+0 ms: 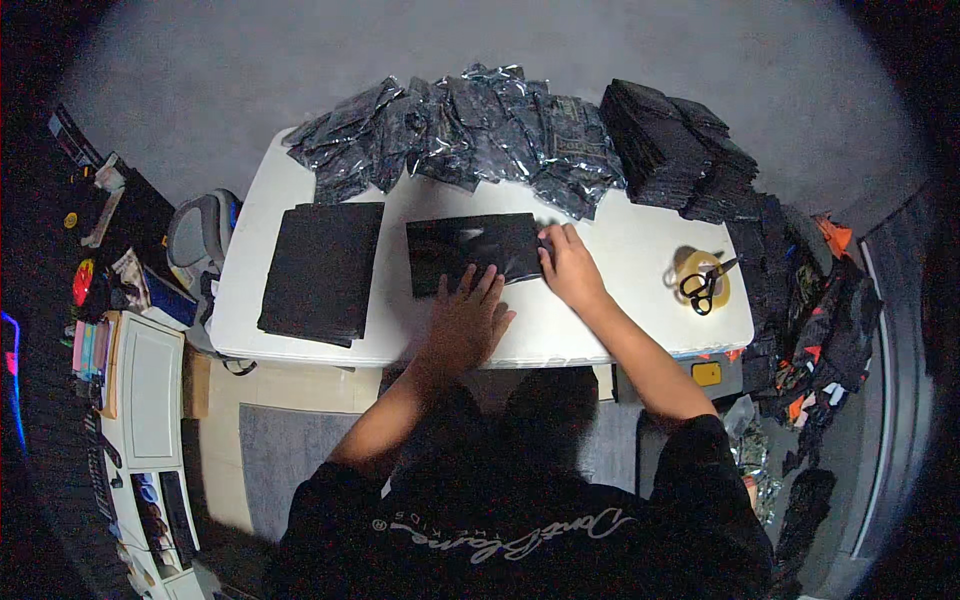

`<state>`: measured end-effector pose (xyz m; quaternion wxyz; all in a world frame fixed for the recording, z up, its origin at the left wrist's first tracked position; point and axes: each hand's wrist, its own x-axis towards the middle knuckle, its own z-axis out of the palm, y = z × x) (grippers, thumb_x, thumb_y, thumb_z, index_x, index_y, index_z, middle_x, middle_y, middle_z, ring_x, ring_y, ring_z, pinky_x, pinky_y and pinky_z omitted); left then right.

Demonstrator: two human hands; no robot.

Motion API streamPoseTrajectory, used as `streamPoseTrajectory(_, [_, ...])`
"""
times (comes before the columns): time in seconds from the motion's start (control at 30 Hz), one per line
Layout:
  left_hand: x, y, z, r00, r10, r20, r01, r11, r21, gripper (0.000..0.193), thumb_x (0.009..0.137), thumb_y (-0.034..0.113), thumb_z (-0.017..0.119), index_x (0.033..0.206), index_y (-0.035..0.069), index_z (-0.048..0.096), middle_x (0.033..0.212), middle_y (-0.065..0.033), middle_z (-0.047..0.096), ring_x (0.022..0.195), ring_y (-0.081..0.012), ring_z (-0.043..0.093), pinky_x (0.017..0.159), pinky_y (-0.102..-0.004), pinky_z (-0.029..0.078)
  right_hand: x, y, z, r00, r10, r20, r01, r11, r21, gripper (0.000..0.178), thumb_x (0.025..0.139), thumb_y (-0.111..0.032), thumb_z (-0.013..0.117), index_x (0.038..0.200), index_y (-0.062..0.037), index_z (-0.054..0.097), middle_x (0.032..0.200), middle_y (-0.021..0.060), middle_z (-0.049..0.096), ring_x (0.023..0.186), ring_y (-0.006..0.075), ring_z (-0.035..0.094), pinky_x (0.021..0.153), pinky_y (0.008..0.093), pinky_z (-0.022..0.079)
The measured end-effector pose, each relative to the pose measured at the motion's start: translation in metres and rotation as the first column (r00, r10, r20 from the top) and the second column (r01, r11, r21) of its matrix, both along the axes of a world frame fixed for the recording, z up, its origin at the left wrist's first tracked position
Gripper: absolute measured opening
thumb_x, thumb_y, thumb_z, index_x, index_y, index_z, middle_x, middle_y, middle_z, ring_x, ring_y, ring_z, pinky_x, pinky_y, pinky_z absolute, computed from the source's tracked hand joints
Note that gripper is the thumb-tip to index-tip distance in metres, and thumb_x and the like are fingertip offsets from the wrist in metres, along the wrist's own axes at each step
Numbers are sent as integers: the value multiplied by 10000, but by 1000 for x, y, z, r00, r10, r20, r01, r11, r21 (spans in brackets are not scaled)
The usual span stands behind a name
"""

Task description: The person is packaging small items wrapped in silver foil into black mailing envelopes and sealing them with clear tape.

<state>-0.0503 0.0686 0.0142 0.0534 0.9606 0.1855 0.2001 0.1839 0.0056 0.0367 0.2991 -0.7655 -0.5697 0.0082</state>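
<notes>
A flat, glossy black rectangular packet (pixel 470 240) lies at the middle of the white table. My left hand (pixel 468 318) rests on its near edge, palm down with the fingers spread. At the packet's right end is my right hand (pixel 572 265), its fingers curled and pinching the edge. Left of the packet lies a neat stack of flat, matte black pieces (pixel 322 268). Along the table's far edge, several dark items in shiny clear plastic bags (pixel 460 130) overlap in a heap.
Tall piles of folded black pieces (pixel 670 140) stand at the far right. Black-handled scissors (pixel 700 292) lie on a roll of yellowish tape (pixel 728 285) near the right edge. A grey chair (pixel 200 235) and a white cabinet (pixel 145 390) are on the left; dark and orange cloth (pixel 830 240) lies right.
</notes>
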Motion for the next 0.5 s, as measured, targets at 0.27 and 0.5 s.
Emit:
streamPoseTrajectory(0.27, [1,-1,5,999,10,-37,-9,999,35,627,1032,446,524,1460,-11,500,1537,-211,483,1443,-415,426,1140,-721,276,-35,-23,0,880,359,311,-175,854,-490,789,1074,-546,370,1643,-40,165,1727,180,70,1601,323,59,1293,474,106])
streamPoseTrajectory(0.5, [-48,6,7,954,181,-238,-194,981,-31,658,1047,464,457,1494,-18,465,1581,-187,449,1463,-360,424,1176,-685,249,-34,-27,5,933,319,166,-180,815,-551,835,1071,-582,351,1637,-7,137,1727,182,57,1600,325,47,1291,475,116])
